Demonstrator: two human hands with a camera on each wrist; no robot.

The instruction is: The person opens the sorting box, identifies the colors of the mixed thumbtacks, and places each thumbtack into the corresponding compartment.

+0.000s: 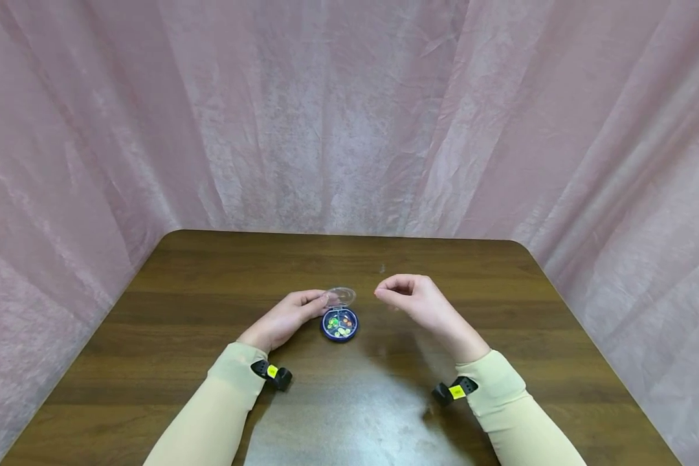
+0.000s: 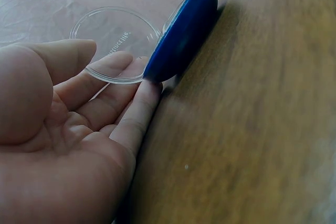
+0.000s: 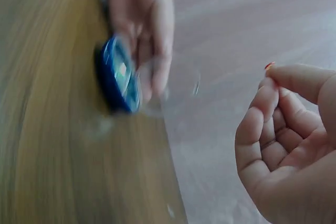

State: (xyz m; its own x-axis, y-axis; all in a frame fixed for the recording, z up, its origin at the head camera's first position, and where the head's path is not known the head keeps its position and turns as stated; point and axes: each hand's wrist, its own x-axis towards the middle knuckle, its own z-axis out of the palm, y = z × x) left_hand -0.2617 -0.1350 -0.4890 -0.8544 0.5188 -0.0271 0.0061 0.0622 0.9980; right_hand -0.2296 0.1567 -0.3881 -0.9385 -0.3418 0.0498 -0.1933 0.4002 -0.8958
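A round blue pill case (image 1: 339,325) lies on the table with its clear lid (image 1: 339,296) raised. Its divided inside holds several small green, yellow and orange-red pieces, too small to name. My left hand (image 1: 288,317) holds the case at its raised lid; in the left wrist view, fingertips (image 2: 123,62) show through the clear plastic and the thumb overlaps the rim. To the right of the case, my right hand (image 1: 422,301) is raised above the table. Between thumb and forefinger it pinches a small orange-red piece (image 3: 269,65), mostly hidden by the fingertips.
The brown wooden table (image 1: 221,265) has rounded far corners. Pink curtains (image 1: 338,129) hang behind it and at both sides. A tiny clear speck (image 1: 382,267) lies beyond the right hand. Each wrist wears a black band.
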